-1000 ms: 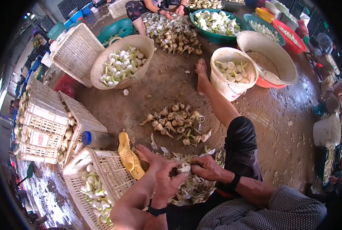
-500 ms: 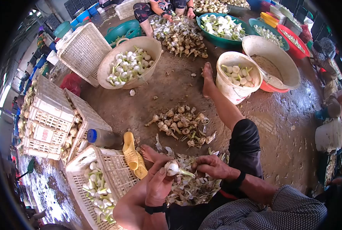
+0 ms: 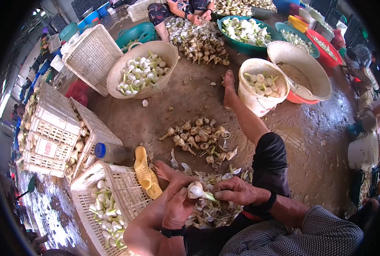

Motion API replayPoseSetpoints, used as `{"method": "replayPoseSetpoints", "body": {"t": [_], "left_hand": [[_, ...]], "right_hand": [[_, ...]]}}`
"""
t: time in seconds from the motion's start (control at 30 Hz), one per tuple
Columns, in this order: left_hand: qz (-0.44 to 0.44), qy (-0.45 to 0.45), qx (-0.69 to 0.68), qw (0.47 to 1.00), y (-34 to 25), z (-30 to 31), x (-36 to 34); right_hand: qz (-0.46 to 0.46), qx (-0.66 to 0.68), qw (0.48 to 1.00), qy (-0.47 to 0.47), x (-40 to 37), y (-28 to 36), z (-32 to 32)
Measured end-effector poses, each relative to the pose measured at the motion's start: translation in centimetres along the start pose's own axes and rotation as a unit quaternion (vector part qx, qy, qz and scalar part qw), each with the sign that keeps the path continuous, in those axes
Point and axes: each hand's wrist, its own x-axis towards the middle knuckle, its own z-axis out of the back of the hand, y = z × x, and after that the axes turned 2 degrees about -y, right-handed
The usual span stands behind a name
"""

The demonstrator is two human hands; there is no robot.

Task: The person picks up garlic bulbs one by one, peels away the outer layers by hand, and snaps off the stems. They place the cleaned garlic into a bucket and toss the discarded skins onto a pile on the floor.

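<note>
My left hand is closed around a white garlic bulb with a short green stem, low in the middle of the view. The stem points right, towards my right hand, whose thumb and fingers are pinched together at the stem's end. Beneath both hands, loose garlic skins cover the floor between my legs. Just beyond lies a pile of unpeeled garlic with brownish skins and roots. Cleaned bulbs with green stems fill part of a white crate at my left.
Yellow sandals and a blue-lidded jar stand near the crate. Ahead are a beige tub and a white bucket, both holding cleaned garlic. Stacked crates stand left. Another person sits across, hands over a garlic pile.
My right hand has moved slightly left, its fingers coming onto the stem's end. The garlic bulb in my left hand has turned slightly. The person opposite has brought their hands together.
</note>
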Motion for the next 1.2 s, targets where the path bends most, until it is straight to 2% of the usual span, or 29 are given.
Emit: {"method": "replayPoseSetpoints", "body": {"t": [0.13, 0.2, 0.33, 0.43, 0.5, 0.57, 0.63, 0.7, 0.73, 0.8, 0.87, 0.9, 0.97, 1.2], "left_hand": [[0.0, -0.003, -0.012, 1.0, 0.0, 0.3, 0.0], [-0.001, -0.013, -0.001, 1.0, 0.1, 0.3, -0.1], [0.003, -0.022, 0.026, 0.999, 0.2, 0.6, -0.2], [-0.007, -0.01, 0.029, 1.0, 0.5, 0.6, 0.0], [-0.026, -0.003, 0.029, 0.999, 0.5, 0.7, 0.0], [0.042, 0.037, -0.039, 0.998, 0.1, 0.8, -0.3], [0.036, 0.027, -0.038, 0.998, 0.0, 0.2, -0.4], [0.031, 0.017, -0.037, 0.999, 0.0, -0.6, -0.4], [0.003, 0.017, -0.013, 1.0, -0.1, -1.0, -0.2], [-0.026, 0.017, 0.01, 0.999, -0.2, -1.0, -0.2], [-0.04, -0.006, 0.2, 0.979, -0.4, -0.5, -0.4], [-0.04, -0.006, 0.2, 0.979, -0.3, -0.5, -0.6], [0.011, -0.036, 0.265, 0.963, -0.2, -0.3, -0.9], [0.003, -0.024, 0.23, 0.973, -0.3, -0.2, -0.8]], "right_hand": [[0.008, -0.033, 0.999, -0.007, -0.1, 0.5, -0.3], [0.145, -0.181, 0.97, -0.077, 0.1, 0.3, -1.0], [0.109, -0.167, 0.978, -0.067, -0.1, 0.5, -1.0], [0.072, -0.131, 0.988, -0.035, -0.3, 1.0, -0.6], [0.001, -0.059, 0.998, -0.005, -0.5, 1.2, -0.4], [0.004, -0.038, 0.999, 0.008, -0.4, 0.9, -0.3], [0.007, -0.017, 1.0, 0.023, -0.4, 0.7, -0.5], [0.012, 0.14, 0.99, 0.018, -0.4, 0.6, -1.0], [0.012, 0.14, 0.99, 0.019, -0.4, 0.5, -1.0], [0.037, 0.063, 0.997, -0.011, -0.4, 0.2, -0.9], [0.051, 0.03, 0.998, -0.01, -0.4, 0.6, -0.8], [0.065, -0.002, 0.998, -0.008, -0.4, 0.8, -0.8], [0.07, -0.016, 0.997, -0.02, -0.4, 1.1, -1.1], [0.081, -0.093, 0.992, -0.031, 0.4, 2.0, -2.1]]}}
